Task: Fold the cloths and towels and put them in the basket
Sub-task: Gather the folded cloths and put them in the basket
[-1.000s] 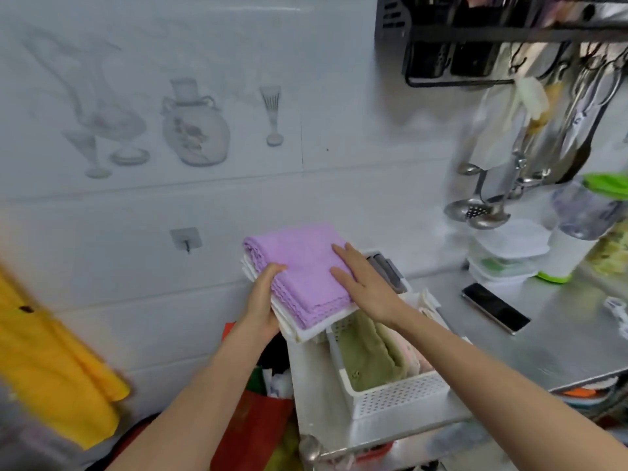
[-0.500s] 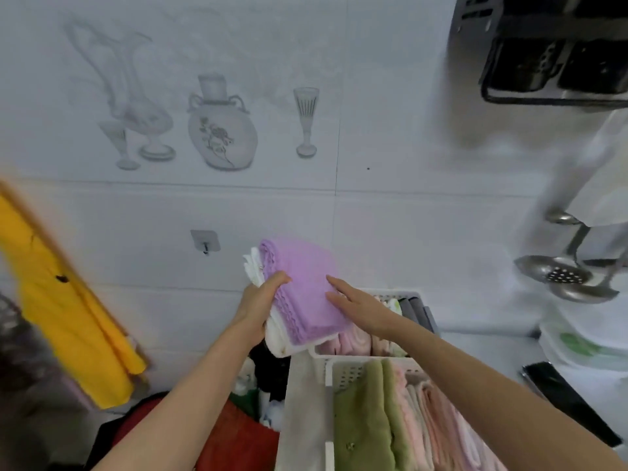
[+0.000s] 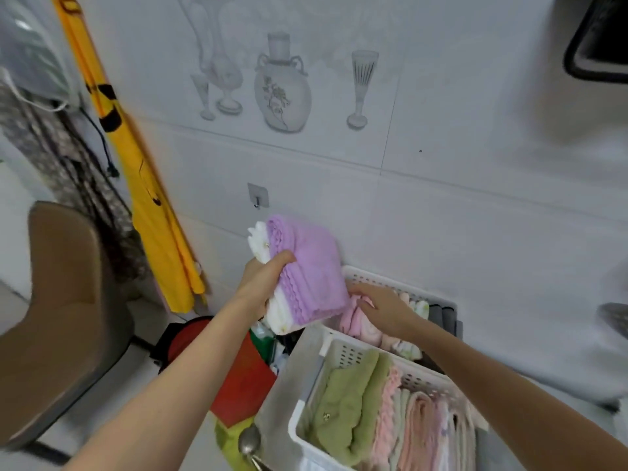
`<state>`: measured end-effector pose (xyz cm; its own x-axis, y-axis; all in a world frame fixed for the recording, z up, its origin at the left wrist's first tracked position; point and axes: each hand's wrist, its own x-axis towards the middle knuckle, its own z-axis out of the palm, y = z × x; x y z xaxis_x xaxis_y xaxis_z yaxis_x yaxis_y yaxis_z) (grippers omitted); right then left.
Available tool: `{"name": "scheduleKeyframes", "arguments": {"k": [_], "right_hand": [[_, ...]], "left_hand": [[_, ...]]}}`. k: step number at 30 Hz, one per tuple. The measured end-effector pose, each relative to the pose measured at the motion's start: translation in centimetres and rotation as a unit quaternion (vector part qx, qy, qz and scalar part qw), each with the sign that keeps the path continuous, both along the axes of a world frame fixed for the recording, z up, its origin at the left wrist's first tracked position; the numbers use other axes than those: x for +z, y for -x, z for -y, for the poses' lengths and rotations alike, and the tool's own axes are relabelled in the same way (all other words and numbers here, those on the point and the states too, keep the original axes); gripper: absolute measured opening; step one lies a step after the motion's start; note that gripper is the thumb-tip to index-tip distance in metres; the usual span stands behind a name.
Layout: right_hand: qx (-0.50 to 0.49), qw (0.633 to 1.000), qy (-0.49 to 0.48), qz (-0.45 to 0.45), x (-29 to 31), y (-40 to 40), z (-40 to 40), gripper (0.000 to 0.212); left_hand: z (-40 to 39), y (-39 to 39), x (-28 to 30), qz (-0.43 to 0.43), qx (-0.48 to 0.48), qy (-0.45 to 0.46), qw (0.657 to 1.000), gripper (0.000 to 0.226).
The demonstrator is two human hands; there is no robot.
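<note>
1. Now the left hand [image 3: 263, 283] alone grips the folded purple towel [image 3: 311, 273] and white cloths [image 3: 277, 312], held beside the far basket [image 3: 373, 278].
2. The right hand [image 3: 382, 309] has left the stack; its fingers press into the pink cloths [image 3: 360, 322] in that basket, just right of the grip.

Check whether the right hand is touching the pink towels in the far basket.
Touching. The head view shows the right hand with its fingers resting on the pink towels inside the far basket, no gap visible between them.
</note>
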<state>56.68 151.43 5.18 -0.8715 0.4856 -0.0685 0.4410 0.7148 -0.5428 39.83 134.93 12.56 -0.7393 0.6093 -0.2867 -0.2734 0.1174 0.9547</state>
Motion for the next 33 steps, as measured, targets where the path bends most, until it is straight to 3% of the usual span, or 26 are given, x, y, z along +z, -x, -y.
{"name": "scheduleKeyframes", "arguments": {"k": [3,7,11,16,20,25,28,30,33], "right_hand": [[0.058,0.988,-0.125,0.068,0.0,-0.3,-2.3,0.037],[0.250,0.898,-0.302,0.199,0.5,1.7,-5.3,0.061],[0.345,0.842,-0.341,0.235,0.2,4.4,-4.4,0.066],[0.330,0.819,-0.310,0.353,-1.9,5.3,-4.6,0.069],[0.327,0.832,-0.314,0.319,-2.7,3.8,-5.6,0.058],[0.336,0.842,-0.323,0.271,-2.6,1.5,-6.3,0.060],[0.334,0.859,-0.310,0.232,-2.5,0.1,-7.2,0.054],[0.339,0.866,-0.327,0.169,-2.8,-1.0,-8.0,0.046],[0.339,0.867,-0.336,0.143,-2.3,-2.3,-8.2,0.049]], "left_hand": [[1.3,0.4,0.2,-0.009,-0.009,0.004,1.000,0.032],[2.7,1.4,-0.5,0.004,-0.001,-0.007,1.000,0.036],[2.6,1.1,-1.2,-0.001,0.023,0.002,1.000,0.015],[1.9,0.7,-1.5,-0.016,0.039,-0.002,0.999,0.018],[0.7,0.0,-1.0,-0.022,0.032,-0.004,0.999,0.018],[-1.9,-1.6,-0.4,-0.016,0.001,0.004,1.000,0.024],[-3.2,-2.8,-0.2,-0.026,-0.026,0.032,0.999,0.016],[-4.0,-3.3,0.0,-0.055,-0.043,0.061,0.996,0.012],[-5.3,-3.4,0.7,-0.117,-0.077,0.107,0.984,0.010]]}}
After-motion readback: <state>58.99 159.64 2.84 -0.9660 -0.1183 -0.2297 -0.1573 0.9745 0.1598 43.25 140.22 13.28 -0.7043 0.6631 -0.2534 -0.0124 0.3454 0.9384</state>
